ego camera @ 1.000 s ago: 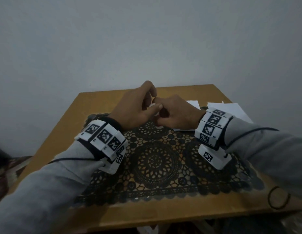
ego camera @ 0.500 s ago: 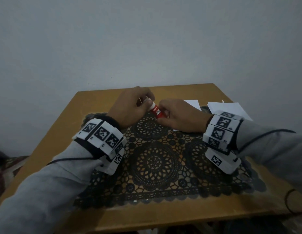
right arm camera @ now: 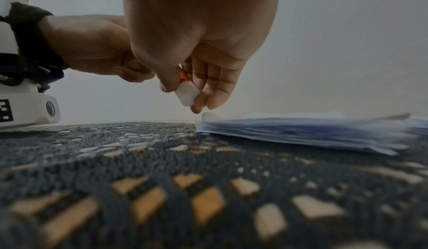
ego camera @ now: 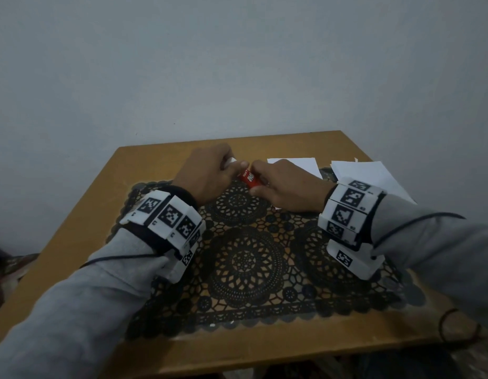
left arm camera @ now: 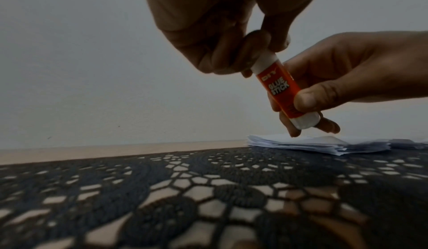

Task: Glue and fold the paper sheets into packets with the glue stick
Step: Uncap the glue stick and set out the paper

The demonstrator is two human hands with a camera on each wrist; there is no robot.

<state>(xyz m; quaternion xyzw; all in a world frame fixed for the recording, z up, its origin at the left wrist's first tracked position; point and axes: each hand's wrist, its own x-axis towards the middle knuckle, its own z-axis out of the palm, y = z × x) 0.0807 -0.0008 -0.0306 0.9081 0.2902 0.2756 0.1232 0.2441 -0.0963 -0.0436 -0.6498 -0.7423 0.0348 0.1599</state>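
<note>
Both hands are up over the far half of the desk (ego camera: 144, 170), joined on one glue stick (left arm camera: 279, 90).

Right hand (ego camera: 289, 188): thumb and fingers clamped round the red barrel, thumb on the label side, fingers behind. The white base end sticks out below the grip, seen in the right wrist view (right arm camera: 186, 93).

Left hand (ego camera: 207, 173): fingertips curled round and pinching the white cap end of the stick. Cap sits flush on the barrel; I see no gap.

The stick is held in the air, tilted, cap end up toward the left hand, base end down and to the right. It is clear of the doily and of the paper.

A black lace doily (ego camera: 245, 258) covers the middle of the desk. One stack of white paper sheets (left arm camera: 319, 144) lies on the doily's far edge, just below and behind the right hand's fingers. A second stack of white sheets (ego camera: 374, 176) lies further right, near the right wrist.

Both wrists carry white marker bands over grey sleeves.
</note>
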